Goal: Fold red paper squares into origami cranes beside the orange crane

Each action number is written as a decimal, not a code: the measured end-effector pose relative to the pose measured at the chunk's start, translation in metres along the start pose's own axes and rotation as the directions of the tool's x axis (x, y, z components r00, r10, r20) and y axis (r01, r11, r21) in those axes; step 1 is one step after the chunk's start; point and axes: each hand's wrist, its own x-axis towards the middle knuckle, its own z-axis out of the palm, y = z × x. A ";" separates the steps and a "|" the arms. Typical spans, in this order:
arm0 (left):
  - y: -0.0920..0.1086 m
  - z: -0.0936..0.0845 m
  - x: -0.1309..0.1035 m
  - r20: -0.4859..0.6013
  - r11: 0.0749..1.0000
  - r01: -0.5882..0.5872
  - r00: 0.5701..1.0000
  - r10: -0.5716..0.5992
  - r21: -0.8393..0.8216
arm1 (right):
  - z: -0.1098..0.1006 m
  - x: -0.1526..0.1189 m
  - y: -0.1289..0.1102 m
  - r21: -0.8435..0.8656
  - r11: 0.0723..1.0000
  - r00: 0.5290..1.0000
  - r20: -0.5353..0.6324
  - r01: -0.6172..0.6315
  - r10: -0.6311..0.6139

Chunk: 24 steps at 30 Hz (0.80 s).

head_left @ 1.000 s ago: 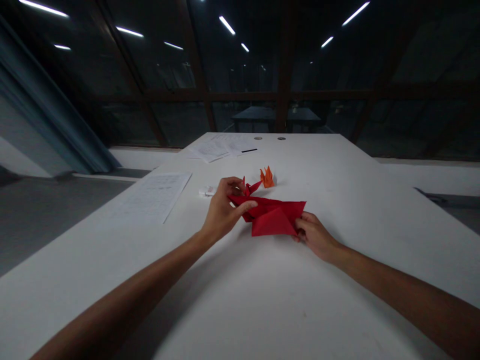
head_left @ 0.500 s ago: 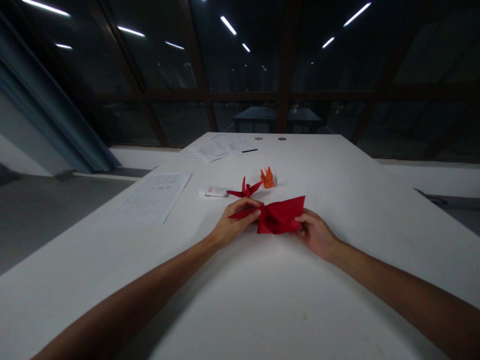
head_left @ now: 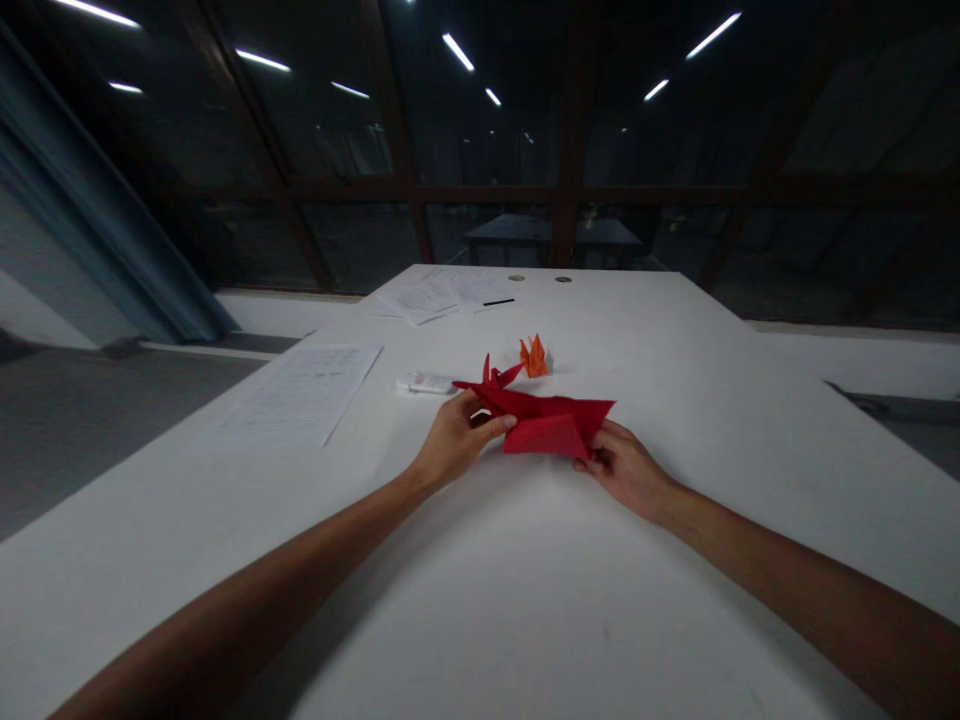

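Observation:
A partly folded sheet of red paper [head_left: 551, 425] is held above the table between both hands. My left hand [head_left: 460, 437] pinches its left part, with the thumb on the front face. The right end is gripped by my right hand [head_left: 626, 468], whose fingertips are partly hidden under the paper. Just behind the sheet stands a red folded paper crane [head_left: 495, 377], its lower part hidden. An orange folded paper figure [head_left: 534, 357] stands farther back, slightly to the right.
Left of the crane lies a white tube [head_left: 424, 383]. A printed sheet [head_left: 304, 395] is on the left of the white table [head_left: 540, 600]. More papers [head_left: 435, 296] and a black pen [head_left: 499, 302] lie toward the far edge, near two round table inserts.
The red paper has opened out and tilted, and its left point now reaches up and left over the crane. My left hand has shifted slightly left, its thumb now on the paper's front face.

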 end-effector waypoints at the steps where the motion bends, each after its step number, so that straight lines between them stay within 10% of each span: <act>1: -0.001 -0.001 0.001 0.004 1.000 -0.009 1.000 0.009 -0.002 | 0.000 -0.001 0.000 -0.001 1.000 1.000 0.000 0.003 -0.003; 24: -0.008 -0.003 0.000 0.008 0.999 -0.008 1.000 0.008 -0.045 | -0.005 -0.005 -0.001 -0.325 0.909 0.927 -0.179 0.262 -0.331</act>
